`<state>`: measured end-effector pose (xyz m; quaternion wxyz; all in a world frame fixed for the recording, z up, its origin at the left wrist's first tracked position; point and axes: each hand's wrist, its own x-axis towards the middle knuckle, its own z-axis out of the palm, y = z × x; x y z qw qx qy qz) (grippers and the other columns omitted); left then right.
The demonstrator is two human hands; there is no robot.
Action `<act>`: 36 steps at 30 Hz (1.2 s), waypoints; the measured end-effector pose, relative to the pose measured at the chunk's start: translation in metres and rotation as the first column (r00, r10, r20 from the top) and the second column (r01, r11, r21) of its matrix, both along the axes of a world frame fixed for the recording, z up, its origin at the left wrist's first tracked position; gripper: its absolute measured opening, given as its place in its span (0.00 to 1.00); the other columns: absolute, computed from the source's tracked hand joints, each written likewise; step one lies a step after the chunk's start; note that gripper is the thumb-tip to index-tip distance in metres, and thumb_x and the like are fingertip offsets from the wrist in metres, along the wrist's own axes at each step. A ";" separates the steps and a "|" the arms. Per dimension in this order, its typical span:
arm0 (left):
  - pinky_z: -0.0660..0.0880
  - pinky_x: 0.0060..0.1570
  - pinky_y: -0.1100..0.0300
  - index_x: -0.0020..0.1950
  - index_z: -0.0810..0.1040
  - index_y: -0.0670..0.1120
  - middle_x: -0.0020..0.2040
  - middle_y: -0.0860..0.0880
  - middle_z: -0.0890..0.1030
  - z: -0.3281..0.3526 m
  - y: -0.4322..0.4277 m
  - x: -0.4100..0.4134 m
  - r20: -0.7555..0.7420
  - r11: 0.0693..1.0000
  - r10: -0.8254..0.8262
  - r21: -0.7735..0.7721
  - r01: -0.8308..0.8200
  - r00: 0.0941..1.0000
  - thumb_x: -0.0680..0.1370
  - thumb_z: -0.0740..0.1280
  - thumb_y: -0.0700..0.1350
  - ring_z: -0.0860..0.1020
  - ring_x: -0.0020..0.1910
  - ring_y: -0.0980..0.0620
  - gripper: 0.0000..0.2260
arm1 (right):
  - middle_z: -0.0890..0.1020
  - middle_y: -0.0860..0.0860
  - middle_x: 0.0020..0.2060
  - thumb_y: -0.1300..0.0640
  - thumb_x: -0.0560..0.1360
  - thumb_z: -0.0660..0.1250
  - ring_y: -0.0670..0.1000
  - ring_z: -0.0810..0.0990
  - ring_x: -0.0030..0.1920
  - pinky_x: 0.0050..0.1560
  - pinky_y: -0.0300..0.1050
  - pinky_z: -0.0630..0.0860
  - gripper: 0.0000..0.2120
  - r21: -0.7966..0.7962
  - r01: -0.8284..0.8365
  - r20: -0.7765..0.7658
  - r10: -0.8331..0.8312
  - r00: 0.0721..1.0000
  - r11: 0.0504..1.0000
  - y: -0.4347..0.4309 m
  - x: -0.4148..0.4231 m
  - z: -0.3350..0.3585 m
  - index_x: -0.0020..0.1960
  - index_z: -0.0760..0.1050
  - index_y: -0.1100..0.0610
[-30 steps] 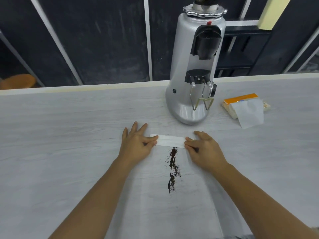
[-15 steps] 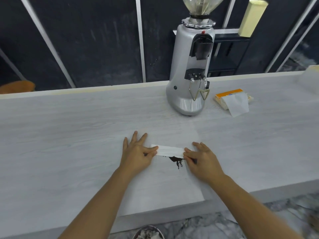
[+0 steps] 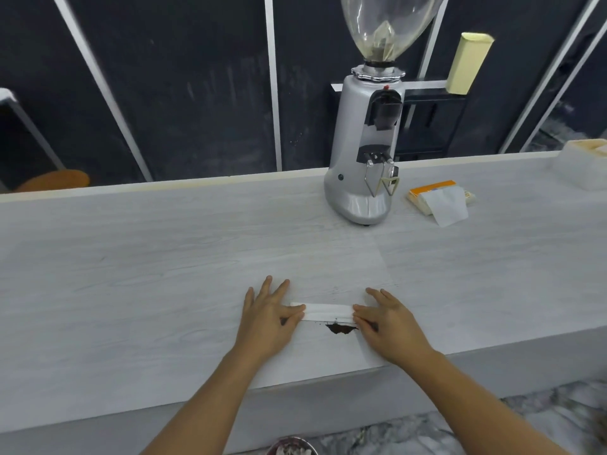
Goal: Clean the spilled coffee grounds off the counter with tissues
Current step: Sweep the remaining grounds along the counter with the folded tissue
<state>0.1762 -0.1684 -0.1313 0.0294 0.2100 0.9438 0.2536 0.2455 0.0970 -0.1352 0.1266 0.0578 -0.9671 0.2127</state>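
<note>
A folded white tissue (image 3: 328,312) lies as a narrow strip on the pale wood-grain counter (image 3: 131,274). My left hand (image 3: 269,318) presses its left end with thumb and forefinger. My right hand (image 3: 387,323) pins the right end the same way. A small dark heap of coffee grounds (image 3: 340,328) sits against the tissue's near edge, close to my right thumb. A few loose specks trail left of the heap along that edge.
A silver coffee grinder (image 3: 364,159) with a clear hopper stands behind the tissue. An orange tissue pack (image 3: 438,200) with a sheet sticking out lies to its right. A white container (image 3: 583,165) sits far right. A metal bowl (image 3: 290,448) shows below the counter's front edge (image 3: 328,382).
Both hands have dragged the folded tissue toward the counter's front edge. The long streak of grounds has been gathered into one small heap against the tissue.
</note>
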 end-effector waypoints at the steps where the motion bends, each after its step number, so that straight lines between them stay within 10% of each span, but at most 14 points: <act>1: 0.40 0.78 0.46 0.57 0.82 0.64 0.79 0.54 0.62 0.002 0.002 -0.002 -0.001 1.000 -0.002 0.031 0.002 1.000 0.81 0.61 0.59 0.48 0.80 0.51 0.11 | 0.84 0.58 0.55 0.56 0.74 0.72 0.57 0.77 0.64 0.68 0.55 0.70 0.07 0.005 -0.026 -0.014 0.026 1.000 1.000 0.002 -0.004 0.005 0.51 0.85 0.52; 10: 0.41 0.78 0.50 0.60 0.81 0.62 0.77 0.55 0.64 0.027 0.027 -0.077 -0.001 0.968 0.074 0.241 -0.071 0.997 0.80 0.64 0.57 0.51 0.80 0.55 0.11 | 0.86 0.48 0.49 0.59 0.75 0.72 0.55 0.78 0.64 0.68 0.50 0.70 0.06 0.001 -0.069 -0.170 0.069 0.983 0.998 0.027 -0.087 0.049 0.50 0.85 0.55; 29: 0.44 0.78 0.47 0.63 0.81 0.55 0.72 0.58 0.72 -0.021 0.089 -0.168 -0.099 0.985 0.052 0.166 -0.035 0.994 0.79 0.68 0.54 0.58 0.78 0.55 0.14 | 0.85 0.51 0.54 0.60 0.72 0.73 0.54 0.77 0.65 0.68 0.52 0.71 0.12 -0.069 -0.089 -0.148 0.078 0.986 0.994 0.091 -0.164 -0.007 0.55 0.84 0.57; 36: 0.74 0.59 0.54 0.53 0.87 0.48 0.51 0.55 0.83 -0.016 0.094 -0.172 -0.256 0.976 -0.060 0.188 0.110 0.965 0.74 0.76 0.43 0.75 0.55 0.53 0.08 | 0.84 0.52 0.45 0.65 0.71 0.72 0.53 0.80 0.46 0.49 0.47 0.78 0.08 -0.060 -0.185 -0.166 0.173 0.971 0.981 0.089 -0.171 -0.006 0.49 0.84 0.61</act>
